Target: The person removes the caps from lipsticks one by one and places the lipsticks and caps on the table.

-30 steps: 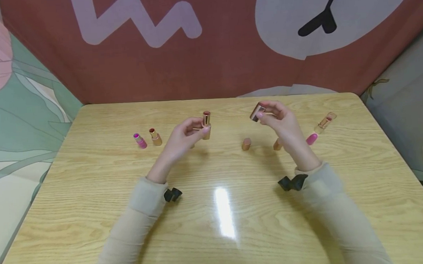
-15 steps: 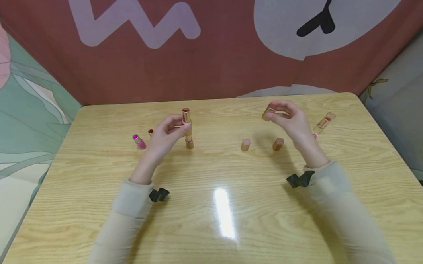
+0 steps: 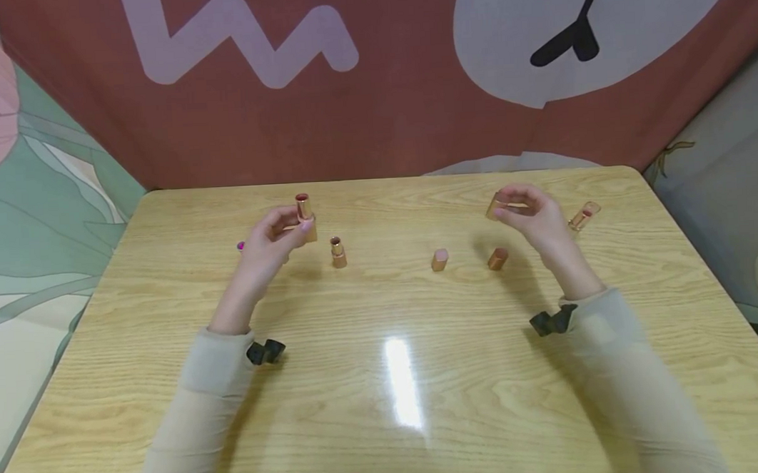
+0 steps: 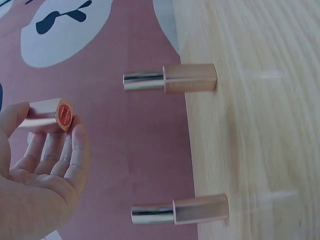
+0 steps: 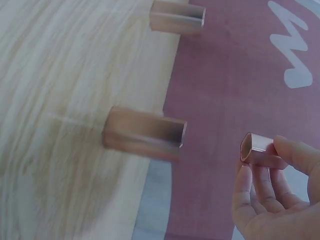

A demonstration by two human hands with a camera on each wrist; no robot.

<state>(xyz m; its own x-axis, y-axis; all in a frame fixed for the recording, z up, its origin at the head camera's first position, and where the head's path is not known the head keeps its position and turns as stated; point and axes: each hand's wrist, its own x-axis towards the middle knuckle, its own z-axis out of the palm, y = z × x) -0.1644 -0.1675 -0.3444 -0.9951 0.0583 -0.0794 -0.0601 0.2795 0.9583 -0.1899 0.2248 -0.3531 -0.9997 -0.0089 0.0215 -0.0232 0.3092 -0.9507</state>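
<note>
My left hand (image 3: pixel 265 249) pinches an open lipstick tube (image 3: pixel 304 208) between thumb and fingers, raised above the table with its gold inner sleeve pointing up. The left wrist view shows a red label (image 4: pixel 65 114) on its base. My right hand (image 3: pixel 535 221) pinches a rose-gold lipstick cap (image 5: pixel 262 151) by its sides, also off the table. Beside the left hand stands an uncapped lipstick (image 3: pixel 338 253). A magenta lipstick (image 3: pixel 241 246) is mostly hidden behind that hand. Two more caps, a paler one (image 3: pixel 440 260) and a copper one (image 3: pixel 498 259), stand left of the right hand.
A clear-capped lipstick (image 3: pixel 585 216) stands at the right, beyond the right hand. The light wood table (image 3: pixel 383 308) meets a red patterned cloth (image 3: pixel 405 121) at its back edge. Patterned fabric hangs at both sides.
My left hand has moved left with the lipstick tube, uncovering the standing lipstick. My right hand has moved right with the cap, uncovering the copper cap and hiding the magenta piece.
</note>
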